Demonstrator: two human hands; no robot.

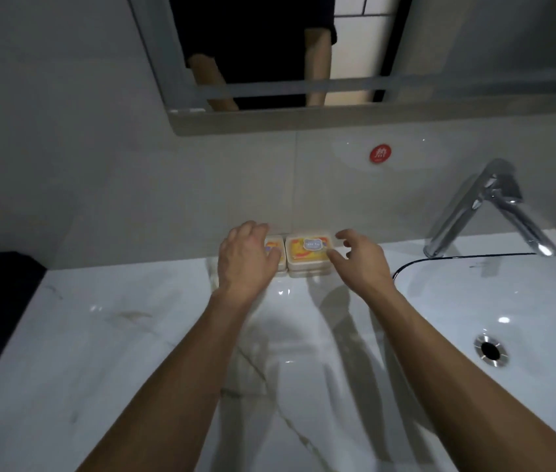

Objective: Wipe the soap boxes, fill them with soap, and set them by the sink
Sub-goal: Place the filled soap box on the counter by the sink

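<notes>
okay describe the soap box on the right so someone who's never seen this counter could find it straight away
Start at the white sink basin with the chrome tap; on the marble counter left of it, two soap boxes sit side by side against the wall. The right soap box is the one nearer the sink, its orange lid with a grey bear sticker fully visible, while the left hand covers its neighbour.

Head view, steeply down, near countertop (133,335)

Two soap boxes (307,252) side by side on counter (133,335), against wall, left of sink (508,301).

Dim, soft-focus wide-angle view, bowed edges, glints on the countertop (133,335), forearm shadows across it.
</notes>
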